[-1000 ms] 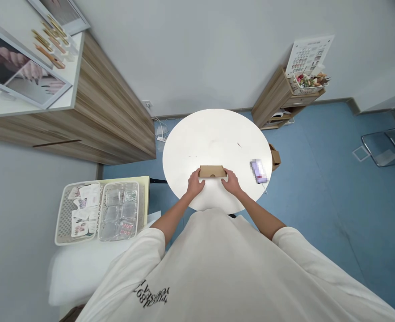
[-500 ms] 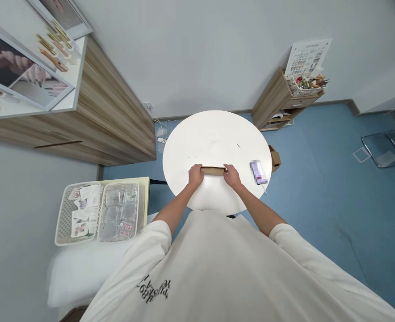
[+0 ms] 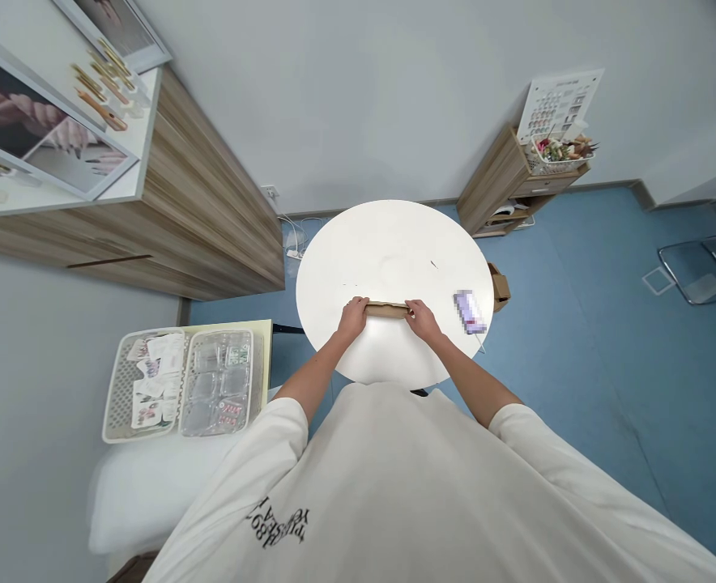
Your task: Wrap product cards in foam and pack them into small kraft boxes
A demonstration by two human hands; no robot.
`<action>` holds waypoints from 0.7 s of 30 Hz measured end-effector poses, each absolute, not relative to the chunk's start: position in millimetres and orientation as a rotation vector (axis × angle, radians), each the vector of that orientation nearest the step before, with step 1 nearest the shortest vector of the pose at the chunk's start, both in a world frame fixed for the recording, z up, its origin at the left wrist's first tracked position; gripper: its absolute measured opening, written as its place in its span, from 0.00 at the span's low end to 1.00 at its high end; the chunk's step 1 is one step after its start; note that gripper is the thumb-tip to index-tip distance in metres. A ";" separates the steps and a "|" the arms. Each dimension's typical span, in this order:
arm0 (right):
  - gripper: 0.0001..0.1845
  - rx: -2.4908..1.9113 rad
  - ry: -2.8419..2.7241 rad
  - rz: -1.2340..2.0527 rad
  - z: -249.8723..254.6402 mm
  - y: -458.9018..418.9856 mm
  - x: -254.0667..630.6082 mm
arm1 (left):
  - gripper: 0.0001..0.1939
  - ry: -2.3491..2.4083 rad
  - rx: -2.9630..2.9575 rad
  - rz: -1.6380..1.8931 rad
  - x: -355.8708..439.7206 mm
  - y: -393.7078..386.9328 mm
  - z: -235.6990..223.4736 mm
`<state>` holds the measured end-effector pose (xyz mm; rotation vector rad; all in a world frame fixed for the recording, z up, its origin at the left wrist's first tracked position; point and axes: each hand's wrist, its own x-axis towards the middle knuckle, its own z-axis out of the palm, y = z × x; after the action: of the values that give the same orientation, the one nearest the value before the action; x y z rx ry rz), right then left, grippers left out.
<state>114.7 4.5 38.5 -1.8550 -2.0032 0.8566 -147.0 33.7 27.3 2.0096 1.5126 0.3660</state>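
A flat brown cardboard box (image 3: 387, 311) lies on the white round table (image 3: 388, 235), close to its front part. My left hand (image 3: 354, 314) grips the left end of the box, fingers curled over the far corner. At the opposite end my right hand (image 3: 419, 317) holds the right corner in the same way. Along the box's far edge a flap shows with a small notch in its middle. The undersides of both hands and the box's inside are hidden.
A blurred purple phone-like thing (image 3: 470, 312) with a cable lies at the table's right. Beyond the right edge, an open carton (image 3: 500, 288) stands low. Two white baskets (image 3: 115, 389) with packets and clear boxes are at the left, below a wooden cabinet (image 3: 212, 186).
The flap along the far edge of the box now shows its notch, where a straight dark gap was before. Both hands have kept their places on the ends.
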 end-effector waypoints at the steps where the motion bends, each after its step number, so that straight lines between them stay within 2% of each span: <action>1: 0.26 -1.852 -2.020 0.859 37.8 2.8 115.9 | 0.24 1.504 2.024 0.342 -148.1 32.6 28.6; 4: 0.30 -1.875 -2.088 0.862 34.8 -4.9 116.9 | 0.28 1.488 2.036 0.270 -149.6 25.9 32.0; 9: 0.44 -1.955 -2.142 0.892 26.0 -19.0 111.8 | 0.43 1.443 1.972 0.205 -147.6 10.4 29.8; 11: 0.46 -1.972 -2.154 0.897 22.6 -20.2 109.7 | 0.45 1.459 1.912 0.236 -145.4 8.2 27.3; 17: 0.50 -2.014 -2.082 0.991 24.3 -10.5 107.2 | 0.48 1.513 1.820 0.186 -139.7 18.3 25.9; 21: 0.45 -1.989 -1.843 1.101 33.4 -11.1 106.5 | 0.47 1.539 1.743 0.284 -143.4 22.2 25.7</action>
<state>106.5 -11.1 33.4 -1.9886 -1.8429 1.1012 -143.4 22.2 25.7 1.7429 1.5389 0.2835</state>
